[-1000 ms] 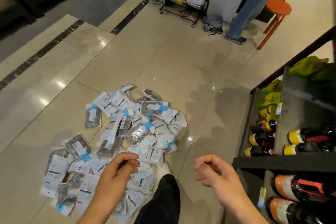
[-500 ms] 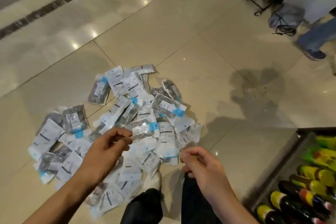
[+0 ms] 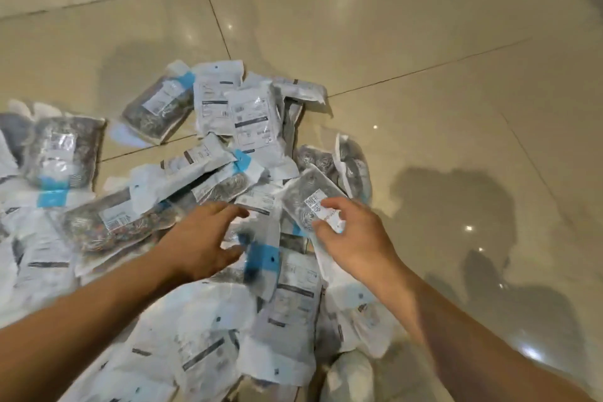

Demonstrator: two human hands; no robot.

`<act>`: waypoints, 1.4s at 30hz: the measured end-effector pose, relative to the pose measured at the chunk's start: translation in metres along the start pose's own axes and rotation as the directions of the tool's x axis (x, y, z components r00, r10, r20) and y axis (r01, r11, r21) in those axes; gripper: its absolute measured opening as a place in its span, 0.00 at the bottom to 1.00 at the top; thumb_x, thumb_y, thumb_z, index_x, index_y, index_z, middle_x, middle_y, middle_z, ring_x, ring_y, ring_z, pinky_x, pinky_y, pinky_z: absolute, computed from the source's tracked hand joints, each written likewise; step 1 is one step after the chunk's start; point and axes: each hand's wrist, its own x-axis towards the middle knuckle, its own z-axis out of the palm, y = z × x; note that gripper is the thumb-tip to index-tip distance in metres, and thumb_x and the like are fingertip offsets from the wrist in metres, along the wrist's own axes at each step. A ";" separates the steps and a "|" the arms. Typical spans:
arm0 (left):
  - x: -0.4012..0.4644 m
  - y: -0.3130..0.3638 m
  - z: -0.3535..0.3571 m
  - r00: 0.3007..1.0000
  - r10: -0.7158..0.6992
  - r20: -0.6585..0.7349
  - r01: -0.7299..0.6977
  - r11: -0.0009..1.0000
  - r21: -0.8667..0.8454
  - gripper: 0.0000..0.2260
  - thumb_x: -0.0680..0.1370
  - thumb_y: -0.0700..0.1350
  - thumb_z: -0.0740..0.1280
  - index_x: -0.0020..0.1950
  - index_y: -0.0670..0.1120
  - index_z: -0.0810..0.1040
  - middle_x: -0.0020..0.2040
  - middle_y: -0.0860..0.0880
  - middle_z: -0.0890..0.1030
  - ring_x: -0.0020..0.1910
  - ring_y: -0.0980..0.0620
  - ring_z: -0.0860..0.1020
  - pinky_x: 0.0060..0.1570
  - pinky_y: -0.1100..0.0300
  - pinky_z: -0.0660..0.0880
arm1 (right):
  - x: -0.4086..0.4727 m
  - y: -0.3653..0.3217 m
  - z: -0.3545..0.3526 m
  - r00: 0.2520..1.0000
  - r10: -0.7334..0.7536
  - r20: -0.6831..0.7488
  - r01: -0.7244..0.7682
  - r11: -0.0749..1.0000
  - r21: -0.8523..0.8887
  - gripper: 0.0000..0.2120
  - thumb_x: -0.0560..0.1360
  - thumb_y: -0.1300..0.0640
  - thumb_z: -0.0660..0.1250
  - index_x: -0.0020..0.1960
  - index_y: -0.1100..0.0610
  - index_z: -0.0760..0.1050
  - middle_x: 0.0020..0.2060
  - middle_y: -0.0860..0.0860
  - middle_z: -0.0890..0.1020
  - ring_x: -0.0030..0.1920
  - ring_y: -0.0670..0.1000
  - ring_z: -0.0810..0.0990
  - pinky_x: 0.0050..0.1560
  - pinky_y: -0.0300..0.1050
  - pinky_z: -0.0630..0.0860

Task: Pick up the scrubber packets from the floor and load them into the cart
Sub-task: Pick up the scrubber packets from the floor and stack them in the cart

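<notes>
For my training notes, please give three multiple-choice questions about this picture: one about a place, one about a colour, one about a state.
1. Where do the scrubber packets lie?
A. in a cart
B. on the tiled floor
C. on a shelf

2. What colour is the band on many packets?
A. red
B. green
C. blue

3. What is the right hand doing?
A. fingers curled at a packet showing grey scrubbers
B. resting flat on bare floor
C. holding a bottle

Answers: 1 B, the pile rests on the floor; 2 C, a blue band shows near the left hand; 3 A, its fingers reach the grey packet.
</notes>
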 end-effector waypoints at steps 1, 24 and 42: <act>0.017 -0.006 0.017 1.000 0.005 0.004 -0.005 1.000 0.027 0.31 0.78 0.59 0.69 0.79 0.57 0.63 0.80 0.51 0.65 0.77 0.49 0.65 0.77 0.51 0.65 | 0.023 0.009 0.012 1.000 -0.027 0.013 0.028 0.998 -0.063 0.18 0.79 0.51 0.69 0.69 0.49 0.77 0.65 0.47 0.77 0.66 0.49 0.76 0.62 0.38 0.70; -0.041 -0.047 0.040 0.953 -0.300 -0.043 0.272 0.911 -0.310 0.25 0.68 0.70 0.75 0.56 0.55 0.79 0.49 0.53 0.80 0.45 0.53 0.79 0.45 0.56 0.78 | 0.026 0.020 0.023 0.893 0.439 0.103 -0.414 0.888 -0.197 0.27 0.70 0.51 0.79 0.65 0.59 0.79 0.60 0.57 0.84 0.51 0.56 0.82 0.48 0.43 0.73; -0.499 0.111 -0.229 0.918 -0.374 0.132 0.131 -0.030 -0.991 0.22 0.74 0.53 0.77 0.66 0.54 0.79 0.59 0.50 0.87 0.58 0.46 0.85 0.64 0.40 0.77 | -0.404 -0.312 -0.210 0.947 0.255 0.195 -0.316 0.848 0.425 0.24 0.69 0.57 0.82 0.58 0.44 0.76 0.48 0.43 0.87 0.47 0.46 0.87 0.51 0.48 0.83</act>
